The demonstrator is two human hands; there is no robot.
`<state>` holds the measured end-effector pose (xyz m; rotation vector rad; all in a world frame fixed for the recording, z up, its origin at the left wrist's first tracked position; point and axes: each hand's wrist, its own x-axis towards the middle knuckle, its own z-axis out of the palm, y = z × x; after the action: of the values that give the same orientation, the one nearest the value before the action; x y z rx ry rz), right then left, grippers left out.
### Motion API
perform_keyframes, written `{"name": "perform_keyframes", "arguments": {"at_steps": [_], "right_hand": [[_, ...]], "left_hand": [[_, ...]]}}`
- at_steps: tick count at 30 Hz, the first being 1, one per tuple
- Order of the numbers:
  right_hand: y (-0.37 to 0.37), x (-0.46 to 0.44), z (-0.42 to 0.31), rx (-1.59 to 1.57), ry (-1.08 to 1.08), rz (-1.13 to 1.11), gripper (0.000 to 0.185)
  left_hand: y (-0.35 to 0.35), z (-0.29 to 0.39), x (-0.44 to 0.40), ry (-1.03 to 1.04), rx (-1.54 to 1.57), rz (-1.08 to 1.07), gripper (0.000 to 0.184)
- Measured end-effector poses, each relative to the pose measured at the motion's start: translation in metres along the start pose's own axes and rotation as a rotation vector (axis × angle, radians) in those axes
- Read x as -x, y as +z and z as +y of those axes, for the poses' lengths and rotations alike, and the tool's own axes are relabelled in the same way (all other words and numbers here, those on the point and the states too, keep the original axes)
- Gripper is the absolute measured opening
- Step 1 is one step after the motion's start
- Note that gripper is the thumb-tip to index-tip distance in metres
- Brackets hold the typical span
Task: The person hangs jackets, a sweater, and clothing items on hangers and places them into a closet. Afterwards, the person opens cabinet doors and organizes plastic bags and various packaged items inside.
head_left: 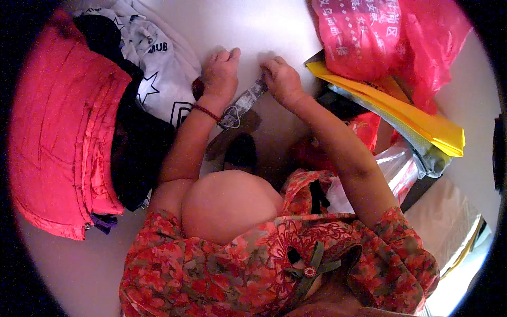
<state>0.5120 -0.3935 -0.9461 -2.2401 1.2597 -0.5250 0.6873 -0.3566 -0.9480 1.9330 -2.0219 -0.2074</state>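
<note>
My right hand (282,82), its fingers pinched together, grips the upper end of a grey patterned strip (249,101). The strip slants down to the left, toward my left wrist. A thin, pale heart-shaped outline shows near its lower end; whether it is a ring or a print I cannot tell. Level with it on the left, my left hand (221,74) has its fingers curled in above the white surface. What those fingers hold, if anything, is hidden. A red beaded bracelet (207,112) circles the left wrist. A dark red bit shows beside that hand.
To the left lie a red quilted garment (63,132) with black lining and a white printed cloth (153,79) with stars and letters. On the right are a pink plastic bag (364,39), a yellow folder-like item (391,108) and clear plastic wrapping (393,164).
</note>
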Motion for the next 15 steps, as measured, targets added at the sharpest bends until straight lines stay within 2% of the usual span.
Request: {"name": "perform_keyframes", "arguments": {"at_steps": [7, 9, 10, 12, 13, 15], "right_hand": [[0.0, 0.0, -0.003, 0.028, 0.0, -0.01, 0.016], [0.0, -0.001, -0.006, 0.028, 0.016, 0.008, 0.016], [0.0, -0.001, -0.006, 0.021, 0.007, 0.013, 0.017], [-0.002, -0.003, -0.004, 0.018, -0.003, 0.025, 0.018], [-0.001, -0.003, -0.002, -0.031, -0.028, 0.054, 0.018], [-0.003, -0.001, 0.005, -0.072, -0.047, 0.087, 0.018]], "left_hand": [[0.005, 0.0, -0.005, 0.058, -0.061, 0.057, 0.031], [0.003, -0.002, -0.008, -0.025, -0.084, -0.083, 0.031], [0.008, -0.007, -0.009, -0.025, -0.085, -0.081, 0.031], [0.017, -0.022, -0.008, -0.139, 0.243, 0.18, 0.026], [0.015, -0.024, -0.007, -0.138, 0.243, 0.182, 0.026], [0.014, -0.024, -0.006, -0.48, 0.777, 0.218, 0.018]]}}
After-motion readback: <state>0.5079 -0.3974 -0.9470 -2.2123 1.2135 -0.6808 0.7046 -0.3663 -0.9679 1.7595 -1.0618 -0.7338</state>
